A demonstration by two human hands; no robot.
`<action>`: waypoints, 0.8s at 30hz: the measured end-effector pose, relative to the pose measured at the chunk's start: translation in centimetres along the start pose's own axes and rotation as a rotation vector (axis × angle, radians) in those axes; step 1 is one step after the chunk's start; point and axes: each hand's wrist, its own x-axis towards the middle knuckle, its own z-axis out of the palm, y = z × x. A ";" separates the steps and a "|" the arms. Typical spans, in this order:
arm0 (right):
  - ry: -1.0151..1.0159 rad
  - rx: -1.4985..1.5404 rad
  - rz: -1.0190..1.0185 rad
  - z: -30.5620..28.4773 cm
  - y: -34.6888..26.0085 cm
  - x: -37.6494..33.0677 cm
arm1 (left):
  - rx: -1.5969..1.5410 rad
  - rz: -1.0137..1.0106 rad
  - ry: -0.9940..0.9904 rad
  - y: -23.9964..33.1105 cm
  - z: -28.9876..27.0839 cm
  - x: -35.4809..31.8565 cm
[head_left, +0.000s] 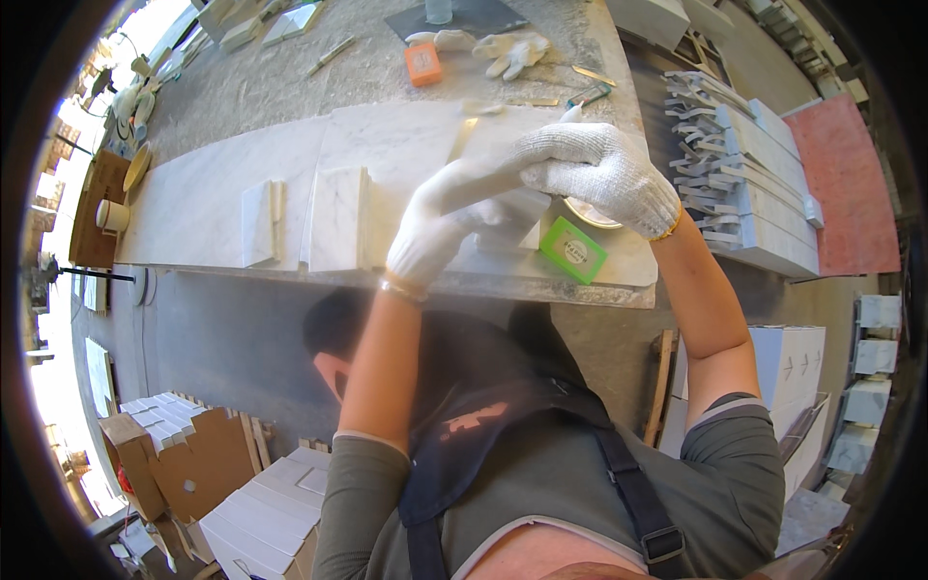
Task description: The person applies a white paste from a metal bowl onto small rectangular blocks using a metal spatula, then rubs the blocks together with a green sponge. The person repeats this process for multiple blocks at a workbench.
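My left hand [430, 227], in a white knit glove, is raised over the near edge of the worktable; motion smears its fingers. Beside it, my right hand [609, 179], gloved the same way, is closed, its thumb and fingers curled at the left hand's fingertips. Whether it grips the other glove or a small piece is too blurred to tell. Beneath the right hand a round bowl [593, 215] shows in part, with a green box [573, 250] close by. White marble slabs [222, 184] lie under and left of my hands, with small upright tile pieces [338, 220] along the front.
Farther back on the dusty table [261, 82] are an orange box [422, 64], loose white gloves [512, 53] and a green-handled tool [588, 94]. Strapped pale packages [764, 184] stand to the right beside a reddish panel [846, 184]. Cartons [203, 464] stand at lower left.
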 end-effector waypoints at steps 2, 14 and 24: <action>-0.003 -0.041 0.016 -0.3 -0.1 -0.5 | -0.010 0.014 -0.023 -0.1 0.0 0.0; -0.111 0.007 -0.105 0.8 -0.7 3.4 | -0.005 -0.141 0.049 -0.1 -0.1 -0.4; -0.071 0.010 -0.010 -0.4 -0.4 0.4 | 0.046 0.026 -0.047 0.2 -0.4 0.0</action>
